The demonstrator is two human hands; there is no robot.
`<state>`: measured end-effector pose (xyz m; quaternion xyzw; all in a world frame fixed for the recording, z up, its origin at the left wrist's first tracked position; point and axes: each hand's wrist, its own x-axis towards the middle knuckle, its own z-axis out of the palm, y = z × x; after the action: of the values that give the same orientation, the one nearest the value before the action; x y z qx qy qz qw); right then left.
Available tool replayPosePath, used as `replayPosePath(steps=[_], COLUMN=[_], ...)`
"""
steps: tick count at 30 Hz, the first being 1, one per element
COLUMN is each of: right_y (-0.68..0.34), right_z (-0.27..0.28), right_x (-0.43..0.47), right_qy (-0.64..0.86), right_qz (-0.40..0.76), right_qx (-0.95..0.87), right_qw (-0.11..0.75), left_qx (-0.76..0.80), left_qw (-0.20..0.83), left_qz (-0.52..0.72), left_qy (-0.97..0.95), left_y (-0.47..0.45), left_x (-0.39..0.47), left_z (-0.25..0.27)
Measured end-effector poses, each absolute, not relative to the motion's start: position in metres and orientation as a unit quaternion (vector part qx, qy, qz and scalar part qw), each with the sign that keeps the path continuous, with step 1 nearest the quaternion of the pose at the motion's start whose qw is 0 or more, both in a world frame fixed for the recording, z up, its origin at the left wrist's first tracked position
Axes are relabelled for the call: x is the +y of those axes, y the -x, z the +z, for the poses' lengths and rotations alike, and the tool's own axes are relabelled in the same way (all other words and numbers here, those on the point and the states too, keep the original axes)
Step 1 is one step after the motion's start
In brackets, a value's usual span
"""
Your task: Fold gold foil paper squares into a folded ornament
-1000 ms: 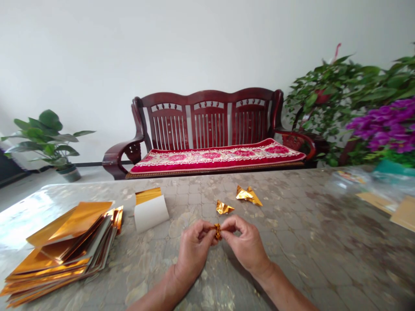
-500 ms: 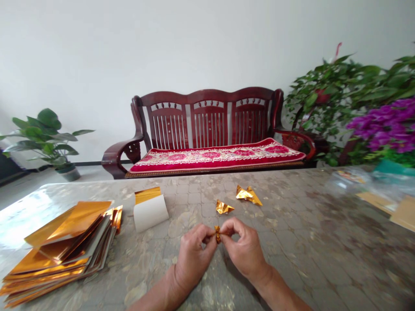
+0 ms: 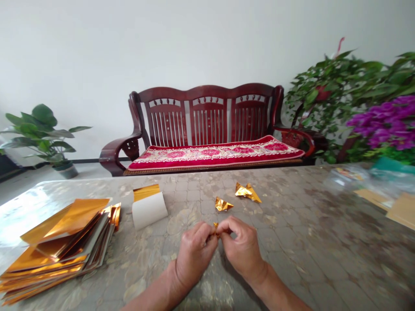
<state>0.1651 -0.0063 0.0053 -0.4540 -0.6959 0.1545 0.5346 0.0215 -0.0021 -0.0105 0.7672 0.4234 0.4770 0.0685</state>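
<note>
Between my fingertips is a small piece of folded gold foil paper (image 3: 215,225), mostly covered by the fingers. My left hand (image 3: 196,246) pinches its left side, and my right hand (image 3: 242,248) pinches the right side, thumbs and forefingers almost meeting. Just beyond my hands lies a folded gold paper piece (image 3: 223,204). Farther back and to the right are more folded gold pieces (image 3: 248,192), touching or overlapping. Left of my hands a curled sheet (image 3: 149,210) rests on the table, its pale back up and a gold strip showing along the far edge.
A tall, uneven stack of gold foil sheets (image 3: 48,255) stands at the left of the patterned table (image 3: 292,242). Plastic bags (image 3: 350,178) and brown cardboard (image 3: 403,211) lie at the right. Behind are a wooden bench (image 3: 207,116) and potted plants (image 3: 45,134).
My fingers have drawn closer together around the gold piece, so less of it shows. The view has shifted slightly; the things on the table stay in place.
</note>
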Motion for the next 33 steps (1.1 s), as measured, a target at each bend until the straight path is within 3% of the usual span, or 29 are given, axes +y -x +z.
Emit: replayPosePath(steps=[4, 9, 12, 33], right_y=[-0.164, -0.172, -0.183, -0.195], right_z=[0.001, -0.009, -0.015, -0.024], right_x=[-0.002, 0.009, 0.016, 0.023], right_qy=[0.464, 0.502, 0.516, 0.543], right_qz=[0.168, 0.227, 0.240, 0.277], right_qx=[-0.695, -0.666, -0.658, -0.648], right_qw=[0.522, 0.503, 0.493, 0.458], left_qx=[0.430, 0.477, 0.501, 0.539], left_qw=[0.112, 0.363, 0.432, 0.362], left_qz=[0.476, 0.475, 0.489, 0.405], left_qy=[-0.759, -0.645, -0.569, -0.644], left_y=[-0.019, -0.015, -0.014, -0.006], left_x=[0.004, 0.020, 0.029, 0.034], left_z=[-0.015, -0.026, -0.029, -0.028])
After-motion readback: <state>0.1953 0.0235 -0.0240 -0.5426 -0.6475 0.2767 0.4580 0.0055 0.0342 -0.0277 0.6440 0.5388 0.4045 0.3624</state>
